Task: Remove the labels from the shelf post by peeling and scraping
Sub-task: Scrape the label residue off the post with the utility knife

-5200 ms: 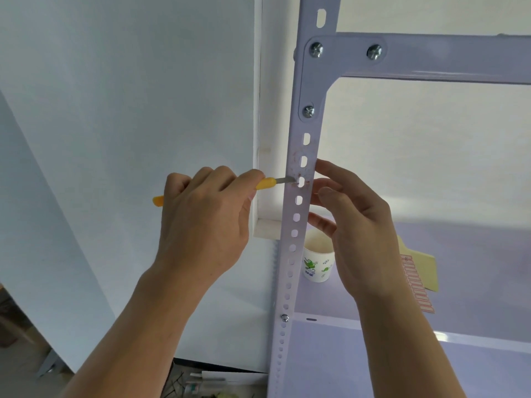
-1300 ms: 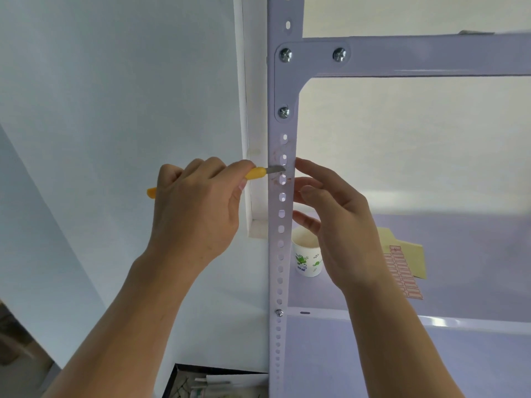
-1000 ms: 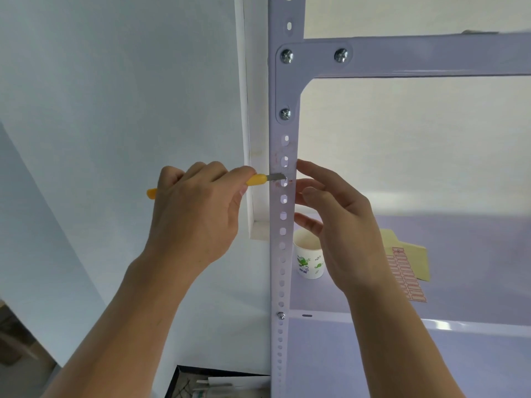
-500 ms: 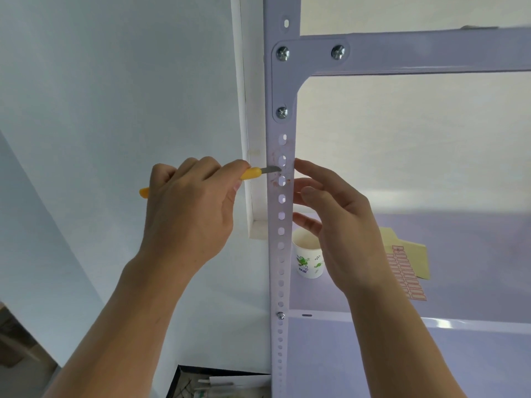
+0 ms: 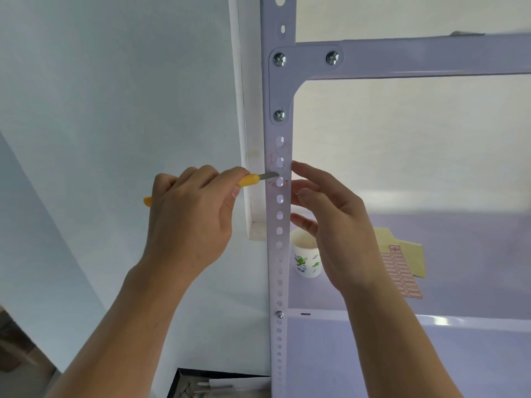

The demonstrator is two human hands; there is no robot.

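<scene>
Head view: left hand [image 5: 189, 222] is gripping the yellow-handled scraper [image 5: 248, 180], its blade tip resting on the shelf post [image 5: 280, 239] at the reddish label residue [image 5: 272, 167], just below the bolted bracket. Right hand [image 5: 339, 225] is hovering at the post's right edge, fingers loosely extended, holding nothing. The residue is likely handling thin, sticky and tearable, so it is best lifted at an edge.
</scene>
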